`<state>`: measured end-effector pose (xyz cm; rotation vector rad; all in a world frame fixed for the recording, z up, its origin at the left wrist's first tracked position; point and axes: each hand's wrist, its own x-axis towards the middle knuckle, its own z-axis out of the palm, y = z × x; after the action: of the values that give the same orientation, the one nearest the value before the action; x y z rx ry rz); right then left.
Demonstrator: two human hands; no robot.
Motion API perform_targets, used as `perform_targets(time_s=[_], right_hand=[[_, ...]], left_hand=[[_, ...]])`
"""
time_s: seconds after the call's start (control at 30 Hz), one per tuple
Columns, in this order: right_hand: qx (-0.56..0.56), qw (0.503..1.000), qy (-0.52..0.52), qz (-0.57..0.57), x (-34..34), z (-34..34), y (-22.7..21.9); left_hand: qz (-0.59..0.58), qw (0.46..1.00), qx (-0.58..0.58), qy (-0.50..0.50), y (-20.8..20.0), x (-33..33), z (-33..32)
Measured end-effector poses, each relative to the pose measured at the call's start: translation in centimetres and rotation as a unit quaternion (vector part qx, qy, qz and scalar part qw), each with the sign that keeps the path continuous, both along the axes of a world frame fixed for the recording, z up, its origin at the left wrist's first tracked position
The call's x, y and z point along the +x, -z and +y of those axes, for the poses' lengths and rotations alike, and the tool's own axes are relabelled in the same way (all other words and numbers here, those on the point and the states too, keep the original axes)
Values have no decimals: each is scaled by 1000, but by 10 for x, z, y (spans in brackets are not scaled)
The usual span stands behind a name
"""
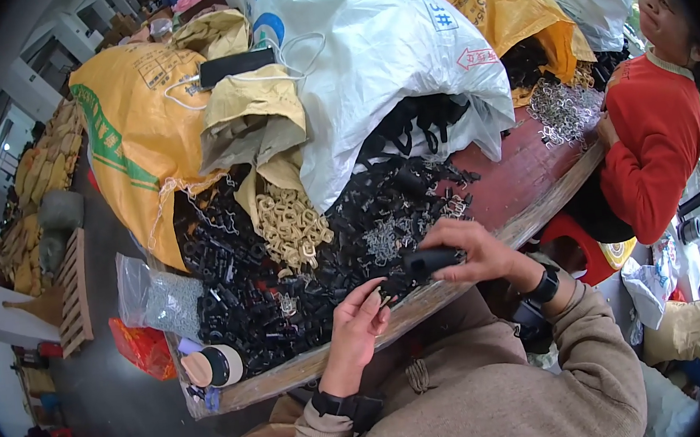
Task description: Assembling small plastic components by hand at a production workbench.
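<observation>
My right hand (474, 248) wraps round a smooth black oblong piece (434, 260), held over the table's near edge. My left hand (359, 324) is just to its left, thumb and fingers pinched on a small part whose kind I cannot make out. Beneath and beyond both hands spreads a heap of small black plastic parts (246, 323). Small silver metal pieces (386, 238) lie among them, just past my right hand. Tan ring-shaped pieces (289, 225) spill out of a paper bag beyond my left hand.
A white woven sack (374, 45) and a yellow one (132, 96) stand at the back, with a black phone-like device (236, 66) on top. A clear bag of small parts (173, 304) and a lidded cup (225, 364) sit left. A person in red (656, 139) is at the right, near silver hooks (562, 111).
</observation>
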<state>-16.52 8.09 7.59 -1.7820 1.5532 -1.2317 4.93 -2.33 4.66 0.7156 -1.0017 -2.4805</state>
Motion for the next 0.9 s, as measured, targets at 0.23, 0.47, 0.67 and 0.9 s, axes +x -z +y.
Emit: perform_targets(time_s=[0.23,0.47,0.67,0.9], right_hand=[[31,994,-101,-26,26,-10,9],[84,990,-104,33,33,-16,13],[99,992,-77,-17,45,-17,16],[75,990,-110,-42,47,-9,18]], left_hand=[[-58,988,-107,98,-1,3,-7],[-105,978,-139,110,8,3,-15],[-114,984,-104,85,16,5,-15],[-97,985,-65,124,8,9,-11]])
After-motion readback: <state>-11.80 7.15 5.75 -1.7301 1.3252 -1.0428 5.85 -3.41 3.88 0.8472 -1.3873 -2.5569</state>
